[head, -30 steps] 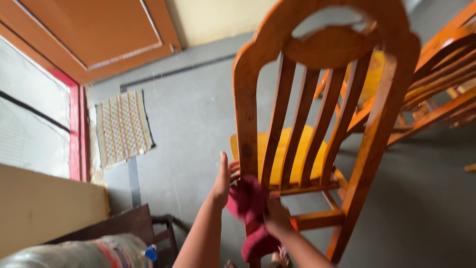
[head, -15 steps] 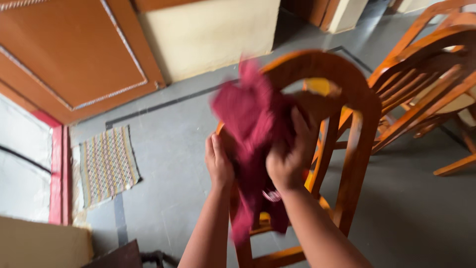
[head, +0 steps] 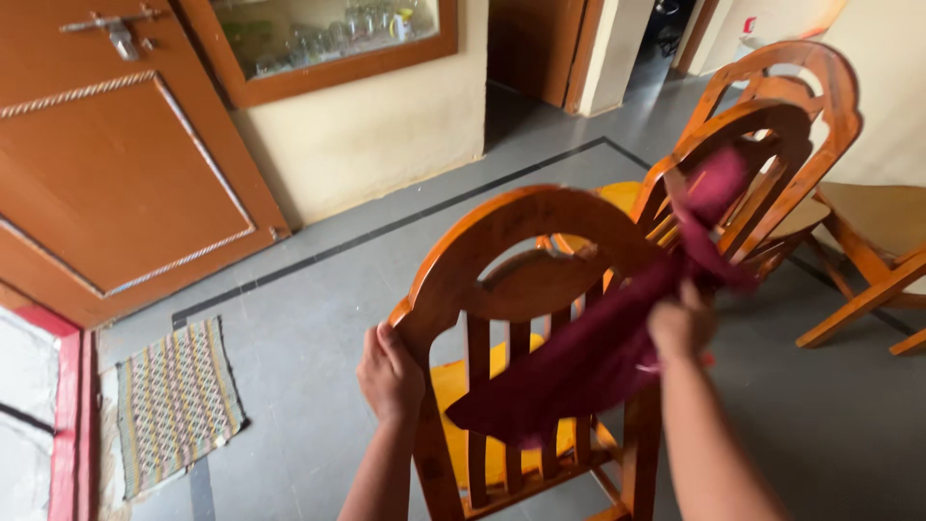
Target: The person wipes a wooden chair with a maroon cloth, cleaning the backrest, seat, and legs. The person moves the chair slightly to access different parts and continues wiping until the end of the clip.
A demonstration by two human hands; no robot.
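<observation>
Two hands are working at one wooden chair point(head: 526, 241) in front of you. Your left hand point(head: 390, 374) is gripping the left upright of the chair back, fingers wrapped together around the wood. Your right hand point(head: 681, 323) is clamped on a dark red cloth point(head: 588, 362), fingers closed into a fist around it; the cloth is streaming across the right side of the chair back, one blurred end flying up to the right and the wider end hanging down in front of the slats. Below it, the chair's yellow seat point(head: 482, 386) is showing between the slats.

Containers: a glass-fronted cabinet point(head: 318, 43) is sitting in the wall at upper left, holding drinking glasses point(head: 371, 19) in a row behind the pane; you are too far off to count them.

Surface and room: the chair is standing on a grey floor point(head: 309, 328) with a dark inlaid line running across it. A small woven mat point(head: 176, 400) is lying at lower left, just beside a brown panelled door point(head: 116, 183) with a metal latch near its top. More wooden chairs point(head: 772, 125) of the same make are crowding behind at right, one touching the next.
</observation>
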